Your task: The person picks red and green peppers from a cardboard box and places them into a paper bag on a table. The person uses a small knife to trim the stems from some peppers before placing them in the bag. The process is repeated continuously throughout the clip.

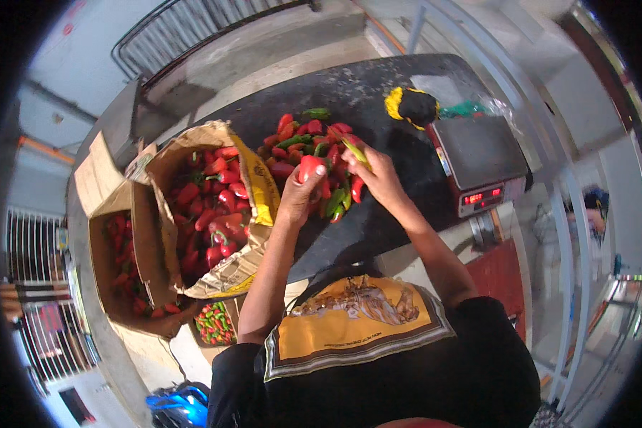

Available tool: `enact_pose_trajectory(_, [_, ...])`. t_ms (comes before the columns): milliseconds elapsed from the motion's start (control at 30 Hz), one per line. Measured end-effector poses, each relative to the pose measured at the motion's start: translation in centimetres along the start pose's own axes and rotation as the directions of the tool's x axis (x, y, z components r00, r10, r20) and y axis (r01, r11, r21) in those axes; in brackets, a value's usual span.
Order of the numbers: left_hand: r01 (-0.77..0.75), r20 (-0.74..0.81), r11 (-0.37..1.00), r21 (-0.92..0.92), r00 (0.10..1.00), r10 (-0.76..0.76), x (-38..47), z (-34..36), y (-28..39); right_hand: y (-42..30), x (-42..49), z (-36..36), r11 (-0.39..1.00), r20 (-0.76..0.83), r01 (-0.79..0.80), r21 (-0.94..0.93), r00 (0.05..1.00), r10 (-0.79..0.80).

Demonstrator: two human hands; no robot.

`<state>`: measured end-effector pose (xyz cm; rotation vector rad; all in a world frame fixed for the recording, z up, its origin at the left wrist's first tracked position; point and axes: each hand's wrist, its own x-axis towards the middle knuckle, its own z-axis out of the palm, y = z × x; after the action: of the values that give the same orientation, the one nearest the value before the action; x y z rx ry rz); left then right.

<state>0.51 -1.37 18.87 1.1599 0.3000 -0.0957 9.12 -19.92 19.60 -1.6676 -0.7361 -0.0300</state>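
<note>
My left hand (301,195) grips a red pepper (311,167) with the thumb along its side. Just to the right, my right hand (373,172) is closed on a slim yellow-green thing (356,151), which may be a knife handle or a pepper; I cannot tell. Under and beyond both hands a pile of red and green peppers (298,140) lies on the black table. Close on the left stands an open paper-lined box (265,184) full of red peppers (226,198).
A digital scale (479,152) with a lit red display sits on the table's right, near a black and yellow cloth item (414,107) and plastic bags (463,108). A cardboard box (152,251) of peppers stands far left. Below is a box of small peppers (214,323).
</note>
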Motion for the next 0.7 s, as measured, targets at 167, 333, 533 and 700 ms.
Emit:
enact_pose_trajectory(167, [-0.411,-0.07,0.815,0.409,0.876,0.477,-1.0,1.8,2.4,-0.3,1.1,-1.5,0.944,0.208,0.093,-0.317,0.978,-0.027])
enact_pose_trajectory(333, [-0.501,0.004,0.613,0.611,0.776,0.631,-1.6,2.9,4.2,-0.7,3.1,-1.5,0.963,0.281,0.153,-0.22,0.956,-0.087])
enact_pose_trajectory(533, [-0.475,0.001,0.521,0.709,0.74,0.673,-2.4,4.9,7.2,-2.1,5.0,-1.5,0.935,0.24,0.242,-0.258,0.954,-0.181])
enact_pose_trajectory(700, [-0.453,0.007,0.534,0.714,0.767,0.641,-3.1,5.3,8.6,-3.3,6.9,-1.7,0.892,0.283,0.367,-0.263,0.913,-0.292])
